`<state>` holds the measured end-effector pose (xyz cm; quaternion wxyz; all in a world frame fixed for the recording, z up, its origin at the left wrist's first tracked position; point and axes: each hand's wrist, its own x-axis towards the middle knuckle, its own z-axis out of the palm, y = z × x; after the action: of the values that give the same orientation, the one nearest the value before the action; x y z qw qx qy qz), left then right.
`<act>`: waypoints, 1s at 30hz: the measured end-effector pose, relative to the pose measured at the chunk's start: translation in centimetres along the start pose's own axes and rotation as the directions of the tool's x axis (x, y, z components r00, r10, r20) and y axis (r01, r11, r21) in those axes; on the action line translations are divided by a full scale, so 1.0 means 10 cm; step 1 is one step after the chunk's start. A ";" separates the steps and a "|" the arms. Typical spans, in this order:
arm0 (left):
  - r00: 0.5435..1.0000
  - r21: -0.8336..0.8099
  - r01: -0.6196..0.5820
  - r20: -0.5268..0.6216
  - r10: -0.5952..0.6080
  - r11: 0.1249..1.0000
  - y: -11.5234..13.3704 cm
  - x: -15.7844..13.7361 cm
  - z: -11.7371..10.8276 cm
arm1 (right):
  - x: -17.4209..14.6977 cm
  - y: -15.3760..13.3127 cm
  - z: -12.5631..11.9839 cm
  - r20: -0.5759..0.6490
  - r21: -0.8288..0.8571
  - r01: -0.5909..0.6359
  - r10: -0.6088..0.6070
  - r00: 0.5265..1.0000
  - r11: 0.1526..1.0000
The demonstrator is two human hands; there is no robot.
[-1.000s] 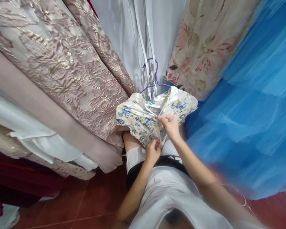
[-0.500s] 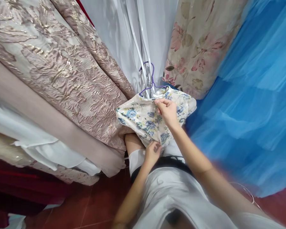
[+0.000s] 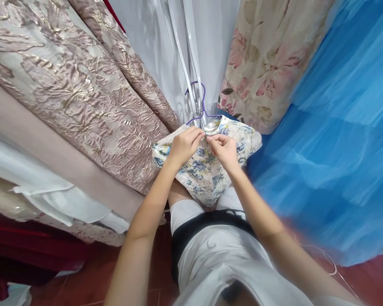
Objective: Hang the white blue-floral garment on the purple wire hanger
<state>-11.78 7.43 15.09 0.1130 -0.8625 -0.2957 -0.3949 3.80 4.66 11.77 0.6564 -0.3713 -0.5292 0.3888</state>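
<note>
A white garment with blue flowers hangs on a purple hanger in front of my body. At its neckline, my left hand pinches the cloth edge, fingers closed. Right beside it, my right hand also pinches the neckline, the two sets of fingertips nearly touching. Whatever small fastener may lie between the fingertips is too small to make out. The garment's lower edge hangs down over my legs.
To the left hang a pink and gold brocade gown and a white cloth. White straps dangle behind the hanger. A floral dress and a blue tulle gown hang on the right. A thin white cord lies low at right.
My left hand has moved up from the garment's lower edge to its neckline, meeting the right hand there. The right hand has stayed at the neckline.
</note>
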 end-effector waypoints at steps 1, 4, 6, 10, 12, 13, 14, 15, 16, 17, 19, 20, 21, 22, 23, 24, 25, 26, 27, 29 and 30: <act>0.999 0.016 -0.009 -0.036 0.009 1.000 -0.01 0.03 0.00 | 0.03 0.03 0.01 -0.001 0.000 0.004 -0.004 1.000 1.000; 0.986 0.041 0.013 -0.164 -0.006 0.999 -0.10 0.13 -0.13 | 0.03 0.13 0.01 -0.002 -0.019 0.008 -0.008 1.000 1.000; 0.969 0.071 0.070 -0.242 -0.051 0.995 -0.27 0.16 -0.32 | -0.06 0.21 -0.04 0.016 -0.045 -0.014 0.014 1.000 0.999; 0.934 0.107 0.230 -0.302 -0.189 0.967 -0.85 -0.08 -0.69 | -0.39 0.36 -0.20 0.043 -0.130 -0.137 0.143 0.989 0.982; 0.909 0.067 0.311 -0.314 -0.275 0.948 -1.14 -0.35 -0.77 | -0.56 0.44 -0.26 0.062 -0.148 -0.187 0.198 0.978 0.971; 0.890 0.032 0.348 -0.326 -0.319 0.937 -1.25 -0.51 -0.77 | -0.64 0.48 -0.28 0.076 -0.152 -0.198 0.211 0.974 0.968; 0.869 -0.014 0.381 -0.335 -0.364 0.924 -1.33 -0.67 -0.74 | -0.71 0.52 -0.29 0.088 -0.157 -0.206 0.221 0.971 0.966; 0.847 -0.065 0.412 -0.341 -0.408 0.909 -1.37 -0.83 -0.68 | -0.77 0.57 -0.30 0.099 -0.165 -0.212 0.230 0.968 0.963; 0.822 -0.116 0.443 -0.344 -0.455 0.889 -1.37 -0.98 -0.59 | -0.82 0.62 -0.30 0.107 -0.174 -0.218 0.238 0.965 0.960; 0.798 -0.163 0.474 -0.336 -0.500 0.865 -1.33 -1.13 -0.49 | -0.87 0.67 -0.30 0.115 -0.185 -0.225 0.249 0.962 0.957; 0.766 -0.225 0.523 -0.298 -0.570 0.822 -1.18 -1.39 -0.23 | -0.96 0.79 -0.30 0.138 -0.207 -0.243 0.274 0.952 0.948; 0.763 -0.236 0.538 -0.273 -0.586 0.809 -1.07 -1.50 -0.09 | -1.01 0.85 -0.31 0.153 -0.218 -0.251 0.287 0.946 0.943; 0.764 -0.248 0.543 -0.251 -0.594 0.802 -0.95 -1.58 0.04 | -1.05 0.90 -0.32 0.175 -0.230 -0.256 0.299 0.938 0.939; 0.765 -0.260 0.542 -0.241 -0.597 0.799 -0.82 -1.64 0.16 | -1.10 0.94 -0.34 0.209 -0.243 -0.258 0.311 0.927 0.935; 0.768 -0.282 0.538 -0.226 -0.600 0.794 -0.69 -1.67 0.26 | -1.13 0.97 -0.37 0.255 -0.262 -0.256 0.323 0.911 0.930; 0.773 -0.307 0.525 -0.217 -0.596 0.794 -0.56 -1.67 0.34 | -1.15 0.98 -0.40 0.310 -0.290 -0.245 0.333 0.890 0.925; 0.786 -0.327 0.505 -0.209 -0.582 0.799 -0.43 -1.64 0.40 | -1.16 0.97 -0.44 0.368 -0.330 -0.223 0.343 0.864 0.917; 0.807 -0.346 0.475 -0.195 -0.557 0.809 -0.29 -1.58 0.43 | -1.16 0.96 -0.48 0.416 -0.380 -0.191 0.352 0.838 0.905; 0.831 -0.367 0.439 -0.181 -0.525 0.820 -0.16 -1.51 0.45 | -1.14 0.93 -0.52 0.447 -0.439 -0.155 0.365 0.817 0.885; 0.878 -0.418 0.370 -0.135 -0.459 0.830 0.12 -1.34 0.46 | -1.08 0.89 -0.61 0.460 -0.561 -0.081 0.392 0.797 0.824; 0.894 -0.452 0.348 -0.104 -0.436 0.822 0.24 -1.25 0.46 | -1.05 0.88 -0.65 0.452 -0.617 -0.051 0.406 0.794 0.786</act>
<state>-13.92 2.18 2.75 -0.1304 -0.7415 -0.3618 -0.5498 7.74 -1.60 -1.48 0.2721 -0.4843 -0.7384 0.3824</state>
